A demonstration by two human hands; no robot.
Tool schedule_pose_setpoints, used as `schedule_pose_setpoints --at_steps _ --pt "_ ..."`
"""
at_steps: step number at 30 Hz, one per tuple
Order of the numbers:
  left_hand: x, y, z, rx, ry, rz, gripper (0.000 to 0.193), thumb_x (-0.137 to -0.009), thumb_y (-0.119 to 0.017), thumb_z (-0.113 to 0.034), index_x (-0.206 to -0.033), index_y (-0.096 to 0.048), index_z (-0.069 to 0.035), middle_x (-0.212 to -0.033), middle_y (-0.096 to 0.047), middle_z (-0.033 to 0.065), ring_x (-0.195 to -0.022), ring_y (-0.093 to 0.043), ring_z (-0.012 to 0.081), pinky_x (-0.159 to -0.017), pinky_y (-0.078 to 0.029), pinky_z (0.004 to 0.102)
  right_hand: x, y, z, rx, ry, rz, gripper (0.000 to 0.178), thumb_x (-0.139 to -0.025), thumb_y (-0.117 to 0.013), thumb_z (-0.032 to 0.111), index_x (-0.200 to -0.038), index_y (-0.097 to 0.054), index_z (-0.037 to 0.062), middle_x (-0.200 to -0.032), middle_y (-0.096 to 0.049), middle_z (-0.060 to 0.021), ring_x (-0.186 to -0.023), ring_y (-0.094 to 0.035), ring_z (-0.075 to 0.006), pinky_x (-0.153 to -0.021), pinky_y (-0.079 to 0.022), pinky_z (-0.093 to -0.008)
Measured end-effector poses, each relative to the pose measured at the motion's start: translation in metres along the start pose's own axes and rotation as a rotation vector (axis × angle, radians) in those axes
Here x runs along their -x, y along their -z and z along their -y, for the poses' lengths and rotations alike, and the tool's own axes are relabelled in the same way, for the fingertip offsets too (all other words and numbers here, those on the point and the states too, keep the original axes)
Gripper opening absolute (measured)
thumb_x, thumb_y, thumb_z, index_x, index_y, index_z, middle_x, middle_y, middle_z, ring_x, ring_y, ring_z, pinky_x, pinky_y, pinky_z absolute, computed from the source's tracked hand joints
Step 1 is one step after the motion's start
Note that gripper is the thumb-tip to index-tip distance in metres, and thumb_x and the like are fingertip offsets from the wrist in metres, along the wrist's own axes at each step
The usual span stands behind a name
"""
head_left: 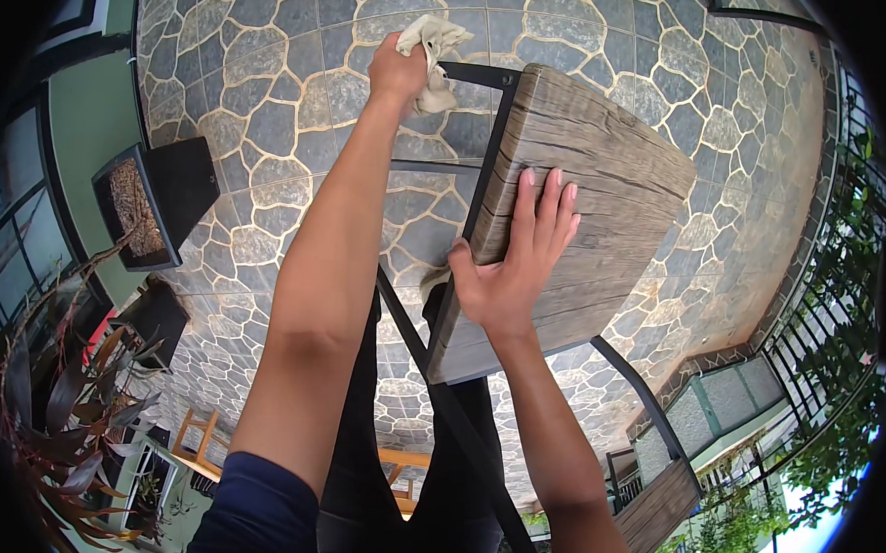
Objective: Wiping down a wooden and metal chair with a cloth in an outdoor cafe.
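A chair with a wood-grain seat (pixel 606 175) and a black metal frame (pixel 490 165) is tipped over in front of me. My left hand (pixel 397 74) is closed around a crumpled cream cloth (pixel 434 39), at the far end of a black metal bar of the frame. Some of the cloth hangs below my fist. My right hand (pixel 517 270) lies flat on the seat with its fingers spread, its thumb at the left edge. Another wooden panel (pixel 658 513), joined to the frame by a curved bar, shows near my right forearm.
The floor (pixel 272 121) is patterned stone tile with pale joints. Dark planters (pixel 195 192) and a reddish-leaved plant (pixel 67 398) stand to the left. Light wooden furniture (pixel 196 439) shows low in view. A railing with green foliage (pixel 843 294) runs along the right.
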State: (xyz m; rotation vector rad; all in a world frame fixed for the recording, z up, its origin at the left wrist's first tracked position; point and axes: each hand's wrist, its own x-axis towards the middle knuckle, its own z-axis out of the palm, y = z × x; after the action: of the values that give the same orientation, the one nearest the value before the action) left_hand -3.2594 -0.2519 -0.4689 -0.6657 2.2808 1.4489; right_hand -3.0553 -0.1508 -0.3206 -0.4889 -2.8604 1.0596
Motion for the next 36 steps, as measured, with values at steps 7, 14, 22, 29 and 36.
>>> schedule_pose_setpoints --at_steps 7,14,22,29,36 --pt "0.095 0.009 -0.048 0.351 -0.008 0.385 0.031 -0.084 -0.059 -0.018 -0.11 -0.054 -0.003 -0.097 -0.061 0.0134 -0.087 -0.059 0.0213 -0.075 -0.046 0.0324 0.003 0.006 -0.014 0.047 0.0 0.022 0.086 -0.062 -0.063 0.026 -0.139 -0.029 0.0049 -0.145 -0.021 -0.0206 -0.135 -0.012 -0.0399 -0.105 -0.005 -0.0572" --pt "0.029 -0.029 0.031 -0.044 -0.289 -0.084 0.028 -0.082 -0.059 -0.015 -0.108 -0.054 -0.006 -0.095 -0.057 0.0207 -0.095 -0.053 0.0364 -0.083 -0.042 0.0424 0.007 0.026 -0.03 -0.037 -0.025 -0.003 0.083 -0.061 -0.064 0.022 -0.136 -0.034 0.002 -0.144 -0.023 -0.0227 -0.135 -0.014 -0.042 -0.104 -0.006 -0.0586" --pt "-0.056 -0.03 0.077 -0.278 -0.101 -0.167 0.029 -0.082 -0.056 -0.016 -0.11 -0.053 -0.007 -0.099 -0.057 0.021 -0.095 -0.054 0.0383 -0.084 -0.043 0.0436 0.007 0.035 -0.033 0.001 0.027 -0.001 0.086 -0.064 -0.063 0.025 -0.137 -0.027 -0.0021 -0.142 -0.021 -0.0292 -0.132 -0.016 -0.0473 -0.105 -0.01 -0.0568" --pt "0.007 -0.036 0.063 1.045 0.596 0.018 0.026 -0.093 -0.045 -0.031 -0.107 -0.053 -0.011 -0.103 -0.058 0.0038 -0.092 -0.058 0.0218 -0.076 -0.05 0.0418 0.007 0.024 -0.025 0.046 0.03 0.008 0.086 -0.065 -0.063 0.026 -0.137 -0.027 -0.0015 -0.141 -0.021 -0.0296 -0.131 -0.017 -0.0484 -0.105 -0.011 -0.057" --pt "0.066 -0.056 0.055 1.555 0.606 0.514 0.023 -0.094 -0.043 -0.033 -0.095 -0.056 -0.014 -0.091 -0.059 -0.0001 -0.084 -0.058 0.0186 -0.079 -0.048 0.0399 0.009 0.031 -0.031 0.07 0.015 0.004 0.085 -0.065 -0.063 0.026 -0.137 -0.027 -0.0019 -0.141 -0.022 -0.0296 -0.131 -0.018 -0.0482 -0.105 -0.012 -0.0572"
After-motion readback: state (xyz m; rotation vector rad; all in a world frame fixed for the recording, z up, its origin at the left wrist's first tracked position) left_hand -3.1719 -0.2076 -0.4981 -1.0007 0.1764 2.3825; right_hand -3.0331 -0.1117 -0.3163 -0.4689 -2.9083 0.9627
